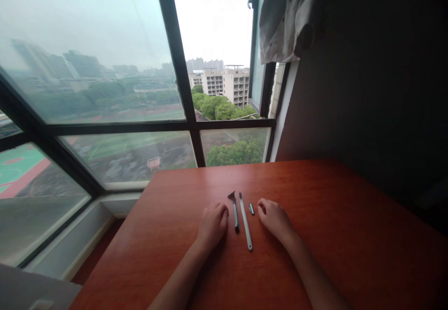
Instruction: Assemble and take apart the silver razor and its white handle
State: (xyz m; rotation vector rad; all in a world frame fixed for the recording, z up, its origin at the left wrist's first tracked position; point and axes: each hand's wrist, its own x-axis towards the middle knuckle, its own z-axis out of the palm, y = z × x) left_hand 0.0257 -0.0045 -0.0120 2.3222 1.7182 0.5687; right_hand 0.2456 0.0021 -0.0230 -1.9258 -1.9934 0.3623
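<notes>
Razor [235,215] and toothbrush [245,221] lie side by side on the reddish-brown table [350,226] in front of you, between your 2 hands. The razor is the left of the 2, its head towards the window and its dark handle towards you. Next to it, the pale grey toothbrush lies at a slight slant, dark bristle end away from you, with a small hole at the near end of its handle. To the right of the toothbrush you have a short, shiny teal-and-dark piece [251,209]; it is too small to tell exactly what it is.

Your left hand [214,223] rests on the table just beside the razor, fingers curled loosely inward. Your right hand [275,217] rests just beside the teal-and-dark piece, its fingers folded in as well. The 2 hands are apart from each other, with all 3 items in the gap between them.

Past the table's far edge, you face a dark window frame [191,95], with pale buildings [236,86] and green trees [220,108] outside. Grey cloth [283,21] hangs at the upper right, beside a shadowed wall [367,77].
</notes>
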